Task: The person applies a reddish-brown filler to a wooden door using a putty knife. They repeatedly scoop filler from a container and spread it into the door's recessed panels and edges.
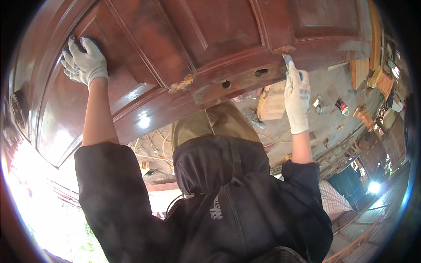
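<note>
A reddish-brown panelled wooden door lies across the space in front of me. My left hand, in a white work glove with a blue-grey palm, rests with spread fingers on a panel at the left. At the door's near edge on the right, my gloved right hand has its fingers curled and one reaching forward. Its tip touches or nearly touches a tan filler patch; whatever the fingers may hold is hidden. Another yellowish patch marks the wood between the hands. Two holes pierce the door's edge strip.
Below the door, wood blocks and a dark can with a red-and-white end lie on the grey floor. Cords trail there too. Carved wooden pieces stand at the right; a bright lamp shines at lower right.
</note>
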`<state>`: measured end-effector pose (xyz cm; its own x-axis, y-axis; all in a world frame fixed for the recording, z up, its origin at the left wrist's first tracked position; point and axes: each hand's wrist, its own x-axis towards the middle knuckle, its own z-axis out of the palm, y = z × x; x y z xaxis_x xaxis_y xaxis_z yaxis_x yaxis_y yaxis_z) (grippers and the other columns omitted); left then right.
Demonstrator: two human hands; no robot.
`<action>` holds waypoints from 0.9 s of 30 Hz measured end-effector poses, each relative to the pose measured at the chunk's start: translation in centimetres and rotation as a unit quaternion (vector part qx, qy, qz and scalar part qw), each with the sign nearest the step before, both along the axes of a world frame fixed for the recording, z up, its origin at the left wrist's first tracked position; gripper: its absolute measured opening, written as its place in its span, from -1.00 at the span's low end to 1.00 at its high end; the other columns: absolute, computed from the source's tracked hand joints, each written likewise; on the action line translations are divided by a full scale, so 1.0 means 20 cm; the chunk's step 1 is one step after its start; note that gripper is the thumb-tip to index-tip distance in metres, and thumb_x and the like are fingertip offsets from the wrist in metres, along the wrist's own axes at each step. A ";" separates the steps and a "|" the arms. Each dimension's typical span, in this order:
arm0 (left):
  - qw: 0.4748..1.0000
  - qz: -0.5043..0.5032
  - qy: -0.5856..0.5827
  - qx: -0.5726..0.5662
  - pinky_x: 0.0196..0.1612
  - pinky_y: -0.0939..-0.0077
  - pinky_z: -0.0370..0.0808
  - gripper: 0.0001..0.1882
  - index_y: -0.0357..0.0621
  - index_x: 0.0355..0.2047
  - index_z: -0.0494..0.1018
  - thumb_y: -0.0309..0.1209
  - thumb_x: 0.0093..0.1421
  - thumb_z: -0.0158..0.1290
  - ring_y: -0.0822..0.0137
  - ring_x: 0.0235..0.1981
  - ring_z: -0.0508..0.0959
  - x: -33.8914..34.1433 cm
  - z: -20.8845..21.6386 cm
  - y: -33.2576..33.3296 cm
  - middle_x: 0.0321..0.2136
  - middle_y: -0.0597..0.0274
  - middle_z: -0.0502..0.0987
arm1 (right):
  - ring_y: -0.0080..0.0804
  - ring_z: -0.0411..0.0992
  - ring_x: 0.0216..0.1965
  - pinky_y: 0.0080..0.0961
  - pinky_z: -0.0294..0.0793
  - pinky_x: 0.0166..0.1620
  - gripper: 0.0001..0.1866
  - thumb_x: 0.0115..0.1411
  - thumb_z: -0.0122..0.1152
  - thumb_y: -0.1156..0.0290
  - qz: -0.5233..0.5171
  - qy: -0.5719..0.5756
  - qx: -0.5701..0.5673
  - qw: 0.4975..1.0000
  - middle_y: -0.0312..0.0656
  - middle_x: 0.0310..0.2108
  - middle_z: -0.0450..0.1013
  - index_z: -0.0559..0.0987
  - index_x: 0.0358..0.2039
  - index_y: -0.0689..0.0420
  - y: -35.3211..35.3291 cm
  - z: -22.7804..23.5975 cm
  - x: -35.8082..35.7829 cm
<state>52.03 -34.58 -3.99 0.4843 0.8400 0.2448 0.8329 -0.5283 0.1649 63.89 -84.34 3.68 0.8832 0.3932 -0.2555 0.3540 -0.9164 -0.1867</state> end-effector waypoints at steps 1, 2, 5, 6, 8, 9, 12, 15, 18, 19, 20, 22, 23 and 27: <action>1.000 0.001 -0.004 -0.001 0.42 0.03 -0.11 -0.38 0.18 0.29 0.33 0.09 0.29 -0.19 -0.06 0.41 0.08 -0.01 -0.02 -0.01 0.35 -0.03 0.20 | -0.02 0.48 -0.13 -0.18 0.47 -0.09 -0.54 0.31 0.06 0.53 -0.008 0.005 0.028 1.000 0.02 -0.16 0.42 0.44 0.23 0.07 -0.03 0.03 -0.02; 1.000 0.002 -0.004 -0.003 0.42 0.04 -0.11 -0.38 0.19 0.29 0.33 0.10 0.29 -0.19 -0.06 0.41 0.07 0.00 -0.02 -0.02 0.36 -0.02 0.20 | -0.01 0.48 -0.11 -0.19 0.47 -0.07 -0.54 0.31 0.05 0.54 -0.015 0.009 0.058 0.998 0.03 -0.14 0.43 0.43 0.23 0.09 -0.05 0.06 -0.02; 1.000 -0.003 0.001 0.026 0.41 0.00 -0.09 -0.39 0.18 0.27 0.36 0.08 0.28 -0.16 -0.08 0.39 0.11 0.01 -0.02 0.01 0.34 -0.01 0.23 | -0.14 0.45 0.04 -0.31 0.42 0.09 -0.50 0.40 -0.04 0.51 -0.065 -0.045 0.145 0.986 0.01 0.12 0.39 0.25 0.33 0.21 -0.08 0.08 -0.04; 0.999 -0.007 0.009 0.038 0.39 -0.03 -0.05 -0.41 0.17 0.24 0.38 0.07 0.27 -0.14 -0.09 0.37 0.14 0.01 -0.03 0.02 0.32 -0.01 0.26 | -0.18 0.44 0.07 -0.34 0.40 0.12 -0.50 0.42 -0.06 0.50 -0.085 -0.066 0.185 0.977 0.00 0.17 0.37 0.22 0.34 0.22 -0.06 0.08 -0.04; 0.997 -0.008 0.028 0.070 0.36 -0.08 0.03 -0.45 0.14 0.17 0.44 0.04 0.25 -0.11 -0.10 0.34 0.20 0.00 -0.01 0.05 0.26 -0.01 0.33 | -0.32 0.41 0.02 -0.40 0.38 0.11 -0.52 0.44 -0.05 0.45 -0.131 -0.031 0.201 0.970 -0.06 0.19 0.34 0.21 0.32 0.25 -0.04 0.07 -0.10; 0.997 -0.006 0.034 0.074 0.33 -0.10 0.08 -0.49 0.12 0.12 0.46 0.02 0.23 -0.08 -0.11 0.30 0.24 -0.01 0.00 0.03 0.22 0.00 0.37 | -0.34 0.40 0.00 -0.41 0.39 0.09 -0.54 0.44 -0.03 0.44 -0.134 -0.018 0.196 0.971 -0.07 0.15 0.36 0.24 0.29 0.25 -0.05 0.06 -0.14; 0.993 0.017 0.030 0.112 0.30 -0.14 0.14 -0.55 0.11 0.04 0.50 -0.04 0.21 -0.03 -0.13 0.25 0.30 0.06 0.04 -0.03 0.13 0.01 0.44 | -0.35 0.41 -0.11 -0.42 0.41 0.02 -0.66 0.43 0.00 0.42 -0.138 0.050 0.236 0.961 -0.10 -0.02 0.43 0.35 0.15 0.26 0.08 0.09 -0.22; 0.998 0.043 0.013 0.037 0.42 -0.11 -0.11 -0.46 0.08 0.17 0.43 -0.02 0.25 -0.09 -0.08 0.38 0.15 0.09 0.07 -0.03 0.31 0.01 0.28 | -0.30 0.46 -0.19 -0.35 0.46 -0.06 -0.75 0.44 -0.03 0.43 -0.127 0.121 0.270 0.947 -0.08 -0.17 0.48 0.42 0.03 0.29 0.31 0.12 -0.32; 0.999 0.050 -0.008 0.007 0.42 -0.09 -0.13 -0.43 0.08 0.22 0.39 -0.04 0.24 -0.05 -0.09 0.39 0.10 0.07 0.11 -0.03 0.32 -0.02 0.25 | -0.32 0.43 -0.25 -0.34 0.44 -0.12 -0.80 0.43 -0.04 0.48 -0.086 0.164 0.326 0.927 -0.12 -0.22 0.47 0.46 -0.03 0.28 0.58 0.19 -0.38; 0.999 0.050 -0.020 -0.001 0.42 -0.09 -0.14 -0.42 0.04 0.22 0.38 -0.05 0.24 -0.04 -0.11 0.39 0.10 0.07 0.12 -0.04 0.31 -0.05 0.25 | -0.32 0.43 -0.25 -0.34 0.44 -0.13 -0.81 0.42 -0.04 0.50 -0.074 0.176 0.345 0.919 -0.12 -0.23 0.47 0.47 -0.05 0.28 0.64 0.20 -0.38; 0.998 0.056 -0.028 -0.005 0.42 -0.10 -0.14 -0.42 0.02 0.22 0.38 -0.06 0.24 -0.03 -0.11 0.38 0.10 0.04 0.14 -0.04 0.31 -0.08 0.25 | -0.31 0.43 -0.24 -0.33 0.43 -0.12 -0.82 0.41 -0.02 0.51 -0.039 0.167 0.344 0.923 -0.12 -0.24 0.47 0.48 -0.06 0.28 0.70 0.20 -0.38; 0.997 0.057 -0.031 -0.031 0.41 -0.12 -0.12 -0.42 -0.03 0.21 0.37 -0.09 0.22 -0.04 -0.13 0.38 0.10 0.03 0.17 -0.04 0.31 -0.08 0.23 | -0.29 0.43 -0.22 -0.32 0.42 -0.11 -0.84 0.39 0.00 0.53 0.025 0.132 0.346 0.929 -0.12 -0.25 0.47 0.50 -0.10 0.29 0.85 0.20 -0.35; 0.997 0.060 -0.031 -0.043 0.41 -0.13 -0.11 -0.41 -0.04 0.21 0.36 -0.09 0.21 -0.04 -0.15 0.37 0.09 0.02 0.18 -0.03 0.31 -0.09 0.22 | -0.28 0.42 -0.20 -0.32 0.40 -0.09 -0.85 0.37 0.03 0.53 0.033 0.132 0.347 0.928 -0.13 -0.25 0.46 0.52 -0.13 0.29 0.93 0.23 -0.35; 0.991 0.048 -0.069 -0.104 0.43 -0.09 -0.15 -0.37 -0.06 0.28 0.29 -0.06 0.26 -0.09 -0.14 0.40 0.04 0.00 0.23 -0.03 0.34 -0.11 0.15 | -0.43 0.36 -0.30 -0.49 0.37 -0.20 -0.84 0.39 0.03 0.49 0.019 0.161 0.334 0.929 -0.22 -0.27 0.42 0.50 -0.10 0.26 1.15 0.23 -0.36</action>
<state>51.97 -35.23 0.61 0.3730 0.9200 0.1203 0.8402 -0.3899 0.3769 56.66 -61.36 8.24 0.7849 0.5890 -0.1925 0.2112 -0.5463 -0.8105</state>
